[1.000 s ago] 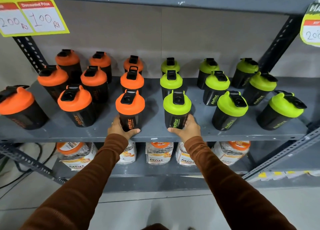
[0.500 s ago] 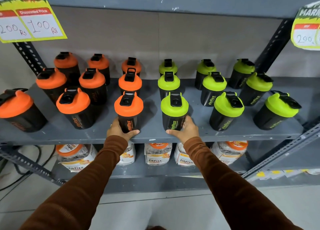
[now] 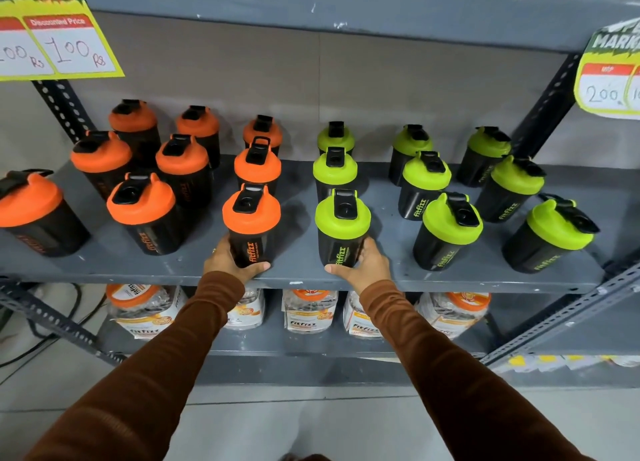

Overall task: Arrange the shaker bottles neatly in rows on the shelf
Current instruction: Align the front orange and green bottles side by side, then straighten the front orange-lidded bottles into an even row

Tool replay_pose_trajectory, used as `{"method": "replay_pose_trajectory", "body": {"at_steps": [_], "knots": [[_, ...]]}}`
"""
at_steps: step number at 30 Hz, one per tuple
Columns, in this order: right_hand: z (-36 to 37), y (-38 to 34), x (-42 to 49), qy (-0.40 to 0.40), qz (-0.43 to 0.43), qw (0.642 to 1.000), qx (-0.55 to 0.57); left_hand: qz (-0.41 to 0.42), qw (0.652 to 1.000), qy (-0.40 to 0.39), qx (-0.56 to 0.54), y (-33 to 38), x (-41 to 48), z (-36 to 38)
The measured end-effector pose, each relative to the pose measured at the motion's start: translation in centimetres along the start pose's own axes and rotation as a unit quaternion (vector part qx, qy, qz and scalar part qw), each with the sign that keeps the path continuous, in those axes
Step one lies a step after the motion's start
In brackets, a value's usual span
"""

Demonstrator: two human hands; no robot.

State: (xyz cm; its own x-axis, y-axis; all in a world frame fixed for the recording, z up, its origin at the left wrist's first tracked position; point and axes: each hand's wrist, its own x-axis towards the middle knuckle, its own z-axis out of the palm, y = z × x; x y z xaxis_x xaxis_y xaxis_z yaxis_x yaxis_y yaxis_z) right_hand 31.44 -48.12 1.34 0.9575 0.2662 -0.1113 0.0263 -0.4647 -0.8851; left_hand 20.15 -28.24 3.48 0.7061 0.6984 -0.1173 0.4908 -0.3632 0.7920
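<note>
Black shaker bottles stand on a grey metal shelf (image 3: pixel 301 252), several with orange lids on the left half and several with green lids on the right half, in rows running front to back. My left hand (image 3: pixel 228 261) grips the base of the front orange-lidded shaker (image 3: pixel 252 223) near the shelf's front edge. My right hand (image 3: pixel 365 264) grips the base of the front green-lidded shaker (image 3: pixel 341 225) beside it. Both bottles stand upright on the shelf. One orange-lidded shaker (image 3: pixel 33 214) stands apart at the far left.
Clear jars with orange lids (image 3: pixel 306 310) fill the lower shelf. Price cards hang at the top left (image 3: pixel 59 41) and top right (image 3: pixel 609 76). Perforated uprights (image 3: pixel 550 103) frame the rack. Cables lie on the floor at the left.
Both hands keep their hold on the two front bottles. The view has shifted slightly; the bottles show no clear movement on the shelf.
</note>
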Motion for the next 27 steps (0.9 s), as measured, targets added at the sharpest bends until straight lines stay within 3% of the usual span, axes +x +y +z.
{"method": "replay_pose_trajectory", "body": {"at_steps": [7,11,14,17,21,24,27], "knots": [[0.0,-0.1,-0.3,0.009,-0.030,0.999,-0.007,0.027,1.000,0.004,0.001,-0.1,-0.2,0.2],[0.1,0.2,-1.1,0.030,-0.058,0.998,-0.011,0.070,0.996,0.014,-0.061,-0.7,-0.5,0.5],[0.6,0.1,-3.1,0.102,-0.083,0.991,0.010,0.078,0.991,0.047,-0.093,-1.8,-0.6,1.0],[2.0,0.3,-5.7,0.197,-0.167,0.966,-0.023,0.086,0.985,0.127,-0.082,-3.2,-1.9,2.0],[5.6,-0.6,-7.8,0.090,-0.273,0.958,-0.028,0.169,0.967,0.182,-0.052,-4.7,-3.4,2.1],[9.2,-3.8,-8.6,0.028,-0.337,0.941,0.001,0.174,0.960,0.211,-0.066,-5.9,-2.6,-0.2],[13.4,-7.6,-8.8,-0.032,-0.350,0.936,0.031,0.159,0.951,0.256,-0.074,-7.4,-1.2,-4.2]]}}
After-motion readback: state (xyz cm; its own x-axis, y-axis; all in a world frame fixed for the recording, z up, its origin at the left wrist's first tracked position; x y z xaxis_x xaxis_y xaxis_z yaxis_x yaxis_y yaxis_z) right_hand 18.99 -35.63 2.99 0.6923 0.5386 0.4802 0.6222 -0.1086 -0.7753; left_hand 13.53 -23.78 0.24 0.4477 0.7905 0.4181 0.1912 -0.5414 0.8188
